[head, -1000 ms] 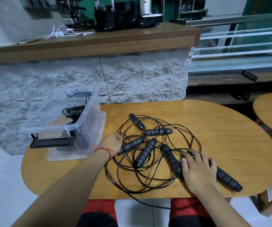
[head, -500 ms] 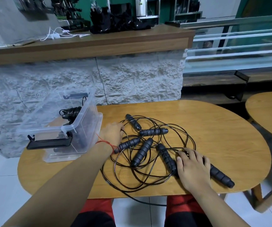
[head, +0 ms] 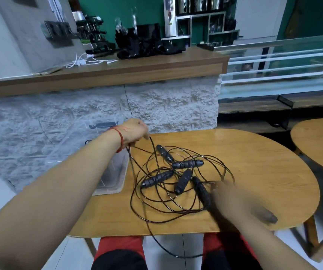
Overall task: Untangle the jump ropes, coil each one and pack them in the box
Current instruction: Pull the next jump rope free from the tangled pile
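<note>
A: Left hand (head: 135, 131) pose?
B: I read it raised at the far left, by the box (head: 113, 176), fingers clamped on cord of the jump ropes (head: 157, 179).
A: Right hand (head: 228, 199)?
B: Blurred at the near right; fingers, I cannot tell. Ropes tangled on the tabletop (head: 254, 168), handles black.

Nothing here can be read. A white panel (head: 170, 18) on the shelving behind the worktop (head: 137, 69) carries a small coloured print, too small and blurred to make out. The jump ropes (head: 157, 179) show plain ribbed black handles, with no legible mark on them.
</note>
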